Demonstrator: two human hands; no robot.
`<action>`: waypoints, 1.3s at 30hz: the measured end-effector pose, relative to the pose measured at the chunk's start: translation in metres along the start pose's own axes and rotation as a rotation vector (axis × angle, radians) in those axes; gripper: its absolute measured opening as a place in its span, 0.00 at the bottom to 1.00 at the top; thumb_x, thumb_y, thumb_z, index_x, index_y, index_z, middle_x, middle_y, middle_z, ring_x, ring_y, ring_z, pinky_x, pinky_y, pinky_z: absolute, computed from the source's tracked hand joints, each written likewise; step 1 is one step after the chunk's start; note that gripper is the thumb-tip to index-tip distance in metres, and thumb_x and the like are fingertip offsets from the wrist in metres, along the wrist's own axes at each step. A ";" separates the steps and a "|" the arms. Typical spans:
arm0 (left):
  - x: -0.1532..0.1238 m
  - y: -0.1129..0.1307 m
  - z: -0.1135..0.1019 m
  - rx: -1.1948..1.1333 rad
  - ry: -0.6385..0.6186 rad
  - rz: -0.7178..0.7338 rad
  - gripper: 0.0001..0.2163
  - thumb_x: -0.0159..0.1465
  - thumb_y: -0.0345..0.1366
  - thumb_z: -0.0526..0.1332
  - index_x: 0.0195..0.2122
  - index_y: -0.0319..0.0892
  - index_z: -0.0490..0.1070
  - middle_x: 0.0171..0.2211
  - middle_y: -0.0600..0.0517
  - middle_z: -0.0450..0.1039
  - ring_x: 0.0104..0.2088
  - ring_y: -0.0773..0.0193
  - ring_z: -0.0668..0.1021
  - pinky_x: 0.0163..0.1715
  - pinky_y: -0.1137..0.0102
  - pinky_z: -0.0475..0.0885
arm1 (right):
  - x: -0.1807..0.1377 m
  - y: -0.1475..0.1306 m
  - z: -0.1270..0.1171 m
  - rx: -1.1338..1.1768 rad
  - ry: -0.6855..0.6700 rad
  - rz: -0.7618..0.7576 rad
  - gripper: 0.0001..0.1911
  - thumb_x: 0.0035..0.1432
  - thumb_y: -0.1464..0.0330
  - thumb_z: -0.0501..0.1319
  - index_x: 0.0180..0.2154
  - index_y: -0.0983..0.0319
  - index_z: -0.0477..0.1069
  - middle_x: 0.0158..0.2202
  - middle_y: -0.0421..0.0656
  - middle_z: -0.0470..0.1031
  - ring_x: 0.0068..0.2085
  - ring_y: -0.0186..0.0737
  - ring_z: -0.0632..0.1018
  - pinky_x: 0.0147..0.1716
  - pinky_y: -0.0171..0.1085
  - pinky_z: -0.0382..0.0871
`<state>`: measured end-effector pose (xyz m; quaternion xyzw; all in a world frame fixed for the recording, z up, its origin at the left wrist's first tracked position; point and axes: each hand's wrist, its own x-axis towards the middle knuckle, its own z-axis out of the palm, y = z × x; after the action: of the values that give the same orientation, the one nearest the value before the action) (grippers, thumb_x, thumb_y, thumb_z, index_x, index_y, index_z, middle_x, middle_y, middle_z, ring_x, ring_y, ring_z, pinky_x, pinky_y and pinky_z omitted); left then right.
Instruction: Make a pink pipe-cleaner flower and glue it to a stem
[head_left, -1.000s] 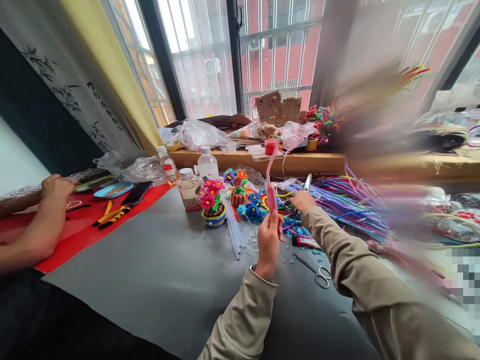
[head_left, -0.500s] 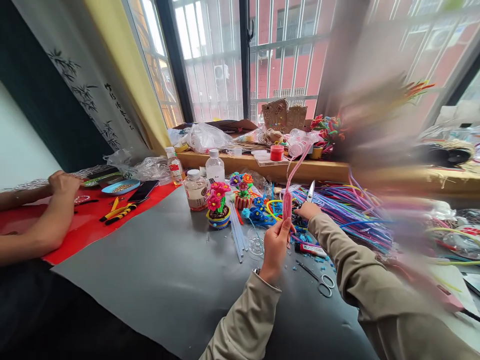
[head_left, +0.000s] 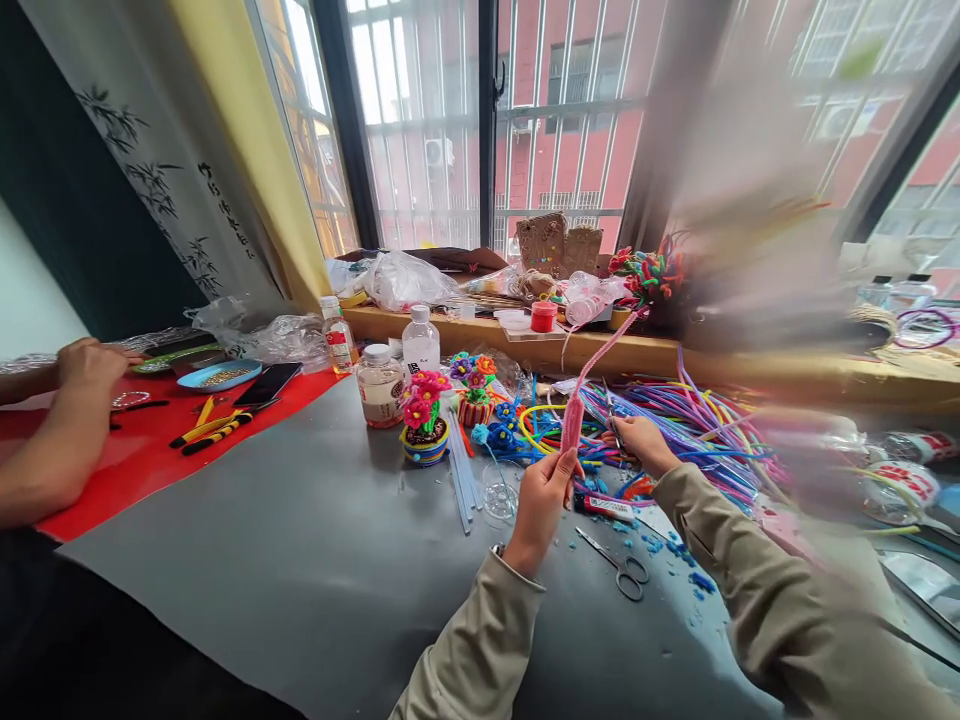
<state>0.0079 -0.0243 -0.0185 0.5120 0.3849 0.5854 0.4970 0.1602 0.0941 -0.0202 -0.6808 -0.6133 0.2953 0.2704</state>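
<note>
Left hand [head_left: 541,495] clenched around pink pipe cleaner [head_left: 574,420], upright over grey table [head_left: 315,560]. Right hand [head_left: 637,440] grasping something thin, cannot tell what. Behind, glass jar [head_left: 380,385], clear bottle [head_left: 419,340], barred window [head_left: 555,120].

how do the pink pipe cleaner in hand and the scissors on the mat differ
The pink pipe cleaner is fuzzy and stands up, pinched in the left hand; the scissors are metal and lie flat, untouched. The pipe cleaner's lower part is thickly coiled with a thin tail slanting up; the scissors are slim with closed blades. Both sit over the grey mat.
</note>
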 end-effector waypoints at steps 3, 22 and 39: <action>0.001 -0.001 -0.001 -0.016 0.006 -0.009 0.18 0.54 0.51 0.50 0.20 0.39 0.62 0.12 0.59 0.52 0.13 0.75 0.57 0.14 0.77 0.52 | -0.019 0.012 -0.010 0.229 -0.016 -0.039 0.14 0.51 0.62 0.51 0.26 0.64 0.69 0.29 0.44 0.76 0.32 0.39 0.76 0.31 0.35 0.71; 0.007 0.000 -0.005 -0.055 0.079 -0.022 0.17 0.52 0.51 0.52 0.22 0.39 0.60 0.14 0.59 0.53 0.14 0.75 0.58 0.14 0.77 0.54 | -0.105 0.003 -0.034 0.938 -0.424 -0.338 0.17 0.51 0.56 0.52 0.38 0.59 0.67 0.48 0.46 0.66 0.49 0.44 0.65 0.44 0.44 0.63; 0.032 0.033 -0.001 0.068 -0.226 -0.005 0.15 0.53 0.46 0.53 0.19 0.38 0.62 0.12 0.58 0.54 0.14 0.75 0.59 0.15 0.76 0.52 | -0.154 0.077 -0.064 0.517 -0.528 -0.318 0.35 0.39 0.43 0.48 0.45 0.57 0.64 0.42 0.54 0.68 0.40 0.54 0.70 0.22 0.41 0.67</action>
<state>0.0010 0.0006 0.0196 0.5904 0.3474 0.5094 0.5207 0.2482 -0.0678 -0.0220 -0.3875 -0.6649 0.5591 0.3085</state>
